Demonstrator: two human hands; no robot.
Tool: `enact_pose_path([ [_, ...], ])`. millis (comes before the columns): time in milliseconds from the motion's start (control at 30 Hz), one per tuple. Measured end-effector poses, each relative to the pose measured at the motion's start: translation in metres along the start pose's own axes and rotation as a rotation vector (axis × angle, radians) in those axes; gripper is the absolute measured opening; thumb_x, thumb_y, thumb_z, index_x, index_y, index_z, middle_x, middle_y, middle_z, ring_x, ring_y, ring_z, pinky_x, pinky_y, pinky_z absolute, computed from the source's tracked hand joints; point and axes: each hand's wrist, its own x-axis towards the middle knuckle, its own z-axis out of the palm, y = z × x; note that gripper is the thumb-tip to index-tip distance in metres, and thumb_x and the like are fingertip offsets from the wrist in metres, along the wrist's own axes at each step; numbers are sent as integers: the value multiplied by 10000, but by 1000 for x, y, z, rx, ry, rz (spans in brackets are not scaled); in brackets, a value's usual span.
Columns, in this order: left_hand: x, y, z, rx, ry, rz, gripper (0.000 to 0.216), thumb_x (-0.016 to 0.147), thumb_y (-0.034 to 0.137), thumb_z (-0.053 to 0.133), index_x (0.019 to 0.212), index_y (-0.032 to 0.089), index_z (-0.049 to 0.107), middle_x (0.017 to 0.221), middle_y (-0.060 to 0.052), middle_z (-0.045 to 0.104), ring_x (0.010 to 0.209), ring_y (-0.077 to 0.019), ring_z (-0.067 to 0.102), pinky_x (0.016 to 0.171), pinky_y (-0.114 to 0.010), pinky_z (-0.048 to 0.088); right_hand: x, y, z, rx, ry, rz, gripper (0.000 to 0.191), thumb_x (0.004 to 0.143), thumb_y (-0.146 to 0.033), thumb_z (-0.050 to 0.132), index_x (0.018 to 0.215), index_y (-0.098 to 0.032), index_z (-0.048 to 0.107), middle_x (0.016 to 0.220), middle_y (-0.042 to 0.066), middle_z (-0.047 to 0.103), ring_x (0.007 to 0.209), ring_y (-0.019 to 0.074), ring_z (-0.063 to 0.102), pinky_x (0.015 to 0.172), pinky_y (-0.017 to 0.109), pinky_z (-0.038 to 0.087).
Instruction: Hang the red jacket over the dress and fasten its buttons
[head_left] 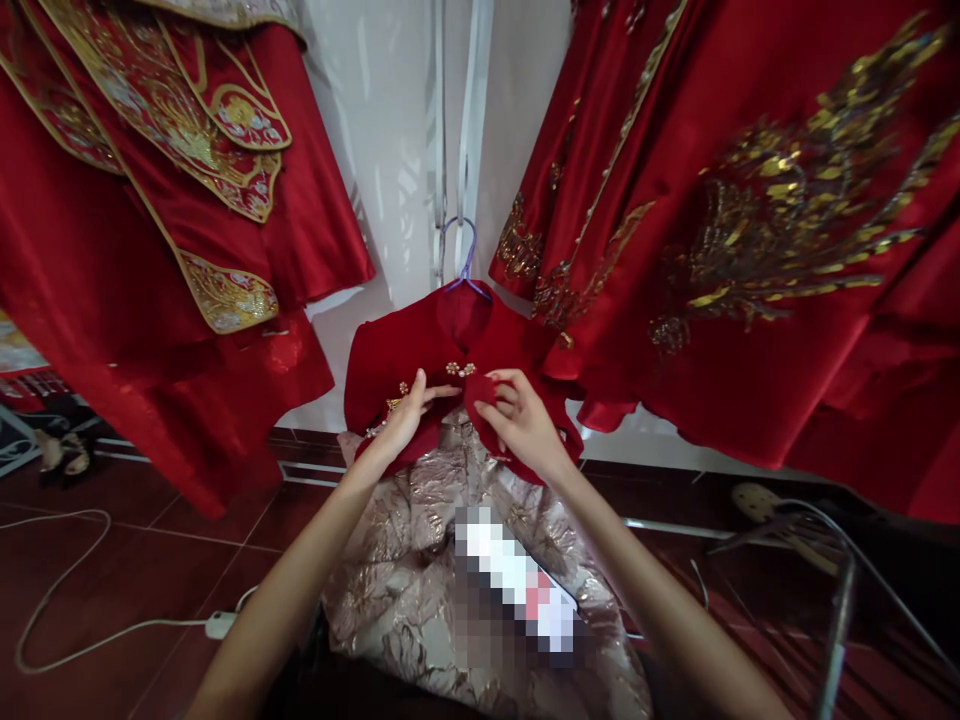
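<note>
A short red jacket (386, 352) with gold and pearl-like ornaments hangs in front of me on a purple hanger (466, 262). My right hand (523, 420) pinches its front edge between thumb and fingers, and the cloth there is turned outward. On the other half of the front, my left hand (405, 418) rests with fingers stretched toward the opening, holding nothing. A gold clasp (460, 369) sits at the top of the opening, just above both hands. Below the jacket spreads a pale floral brocade fabric (405, 580) with a metallic sheen.
A phone (517, 580) with a lit, blurred screen lies on the brocade. Red embroidered garments hang at left (225, 200) and right (787, 230). A white cable (45, 600) and power strip (220, 626) lie on the tiled floor. Metal chair legs (836, 620) stand at right.
</note>
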Motion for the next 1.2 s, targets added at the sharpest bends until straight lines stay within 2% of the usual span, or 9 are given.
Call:
enact_pose_path([
  [67,-13,-4,-11,-23,143,29,537,897,513,255,890,173,670,1012,-93,681,995,-218,614,905,-400,465,7,10,10,-11,-39,-34,355,697,-319,655,978,-234,455,886,4,580,599,82,560,375,146,392],
  [167,-26,-20,-26,55,435,76,283,840,395,468,905,156,604,972,-86,660,863,-171,633,799,-332,511,14,18,18,9,-160,-32,373,741,-327,628,1081,-248,500,840,-5,562,572,74,528,415,173,435],
  [267,-26,-40,-34,158,575,93,145,771,254,555,881,165,522,912,-56,623,808,-140,617,730,-286,518,19,22,23,1,-242,-37,320,778,-324,595,1086,-250,554,768,-21,526,537,56,497,432,171,445],
  [500,-10,-58,-27,248,495,166,184,750,177,549,929,184,507,903,-37,616,802,-128,614,730,-285,517,28,43,33,136,-217,124,266,798,-376,557,1019,-232,590,703,-29,527,572,72,544,491,196,524],
  [667,-11,-58,-27,195,441,146,157,746,182,548,894,172,601,901,-48,658,831,-150,634,795,-324,523,31,56,39,318,-204,200,242,720,-275,639,944,-185,624,820,2,619,795,112,633,848,322,530],
  [767,-12,-57,-27,148,440,139,180,723,164,561,893,159,622,900,-57,672,832,-157,643,804,-334,528,35,62,41,266,-207,170,316,695,-228,648,1004,-166,615,864,31,663,862,140,648,934,351,476],
  [967,-12,-48,-26,72,451,161,179,706,169,589,874,141,643,900,-69,684,830,-155,650,817,-324,530,44,75,48,-76,-130,-56,261,742,-272,606,976,-162,640,936,58,650,794,143,657,794,320,547],
  [1100,-14,-47,-27,65,452,173,205,711,199,609,902,136,648,914,-76,688,822,-156,655,807,-315,533,48,77,53,-155,-92,-70,311,761,-321,592,1034,-174,612,817,24,623,723,127,647,635,261,571],
  [1200,-16,-48,-27,87,443,188,239,719,239,626,933,135,647,939,-81,688,833,-159,656,814,-322,531,51,77,55,-280,-55,-110,304,766,-304,592,1045,-182,598,785,14,626,690,117,631,617,249,557],
])
